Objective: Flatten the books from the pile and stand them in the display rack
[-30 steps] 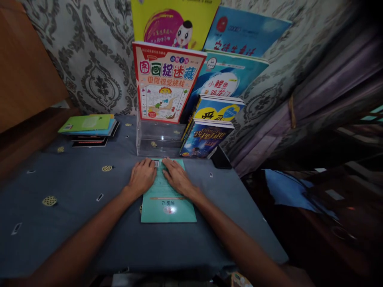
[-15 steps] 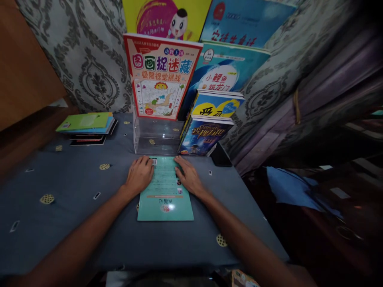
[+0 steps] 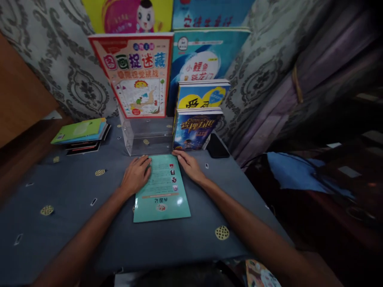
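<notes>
A thin teal book [image 3: 163, 187] lies flat on the cloth-covered table, its printed title upside down to me. My left hand [image 3: 136, 174] rests over its upper left edge, fingers pointing forward and laid on the cover. At the book's upper right corner is my right hand [image 3: 190, 165], fingers stretched out and the thumb apart, with the fingertips close to the foot of the display stand. Neither hand has its fingers wrapped round the book. Just beyond it stands a clear plastic display stand [image 3: 149, 145], with a red-bordered picture book [image 3: 140, 75] and a dark blue book [image 3: 194, 129] in it.
More books, one with a teal-blue cover [image 3: 206, 56], rise behind in tiers. A stack of books [image 3: 79, 131] lies at the back left. A black phone-like slab [image 3: 218, 146] rests right of the stand. Patterned curtains [image 3: 80, 87] hang behind the table [image 3: 74, 231].
My right hand has shifted off the book's face toward its upper right corner. The book has turned slightly. The whole view has swung a little to the right.
</notes>
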A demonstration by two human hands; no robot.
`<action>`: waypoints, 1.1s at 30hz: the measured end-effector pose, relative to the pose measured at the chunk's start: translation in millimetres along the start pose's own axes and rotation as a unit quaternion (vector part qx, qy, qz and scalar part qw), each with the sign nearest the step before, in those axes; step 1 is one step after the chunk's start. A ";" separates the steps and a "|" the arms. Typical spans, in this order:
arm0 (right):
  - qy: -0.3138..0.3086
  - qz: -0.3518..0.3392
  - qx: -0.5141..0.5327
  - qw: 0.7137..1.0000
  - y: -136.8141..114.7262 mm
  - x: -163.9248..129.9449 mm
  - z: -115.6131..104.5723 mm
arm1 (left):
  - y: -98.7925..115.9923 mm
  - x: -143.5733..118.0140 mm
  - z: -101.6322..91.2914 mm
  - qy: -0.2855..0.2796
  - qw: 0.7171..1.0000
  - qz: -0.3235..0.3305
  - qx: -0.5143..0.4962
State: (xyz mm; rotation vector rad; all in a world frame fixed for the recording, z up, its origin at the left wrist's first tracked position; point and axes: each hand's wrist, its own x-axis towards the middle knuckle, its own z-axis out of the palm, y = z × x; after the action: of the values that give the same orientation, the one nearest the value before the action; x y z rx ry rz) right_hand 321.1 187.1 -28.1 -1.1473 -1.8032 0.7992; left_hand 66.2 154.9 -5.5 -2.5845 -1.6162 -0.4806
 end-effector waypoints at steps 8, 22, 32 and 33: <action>0.004 0.002 0.067 0.998 -3.3 3.8 -6.2 | 14.2 24.9 4.2 -0.049 0.993 0.104 -0.013; -0.007 -0.023 0.082 0.996 3.9 7.4 -6.6 | 30.3 49.5 17.6 -0.066 0.969 0.232 -0.062; -0.001 -0.050 0.035 0.998 0.4 3.1 -6.9 | 32.7 48.6 14.3 -0.058 0.966 0.243 -0.065; -0.001 -0.050 0.035 0.998 0.5 3.2 -6.8 | 33.2 48.5 13.9 -0.057 0.966 0.243 -0.065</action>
State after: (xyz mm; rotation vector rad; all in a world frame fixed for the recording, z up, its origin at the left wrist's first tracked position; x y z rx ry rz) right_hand 326.6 190.7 -24.5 -1.0024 -1.8055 0.7994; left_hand 118.4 185.0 -0.8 -3.0114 -0.9332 -0.4131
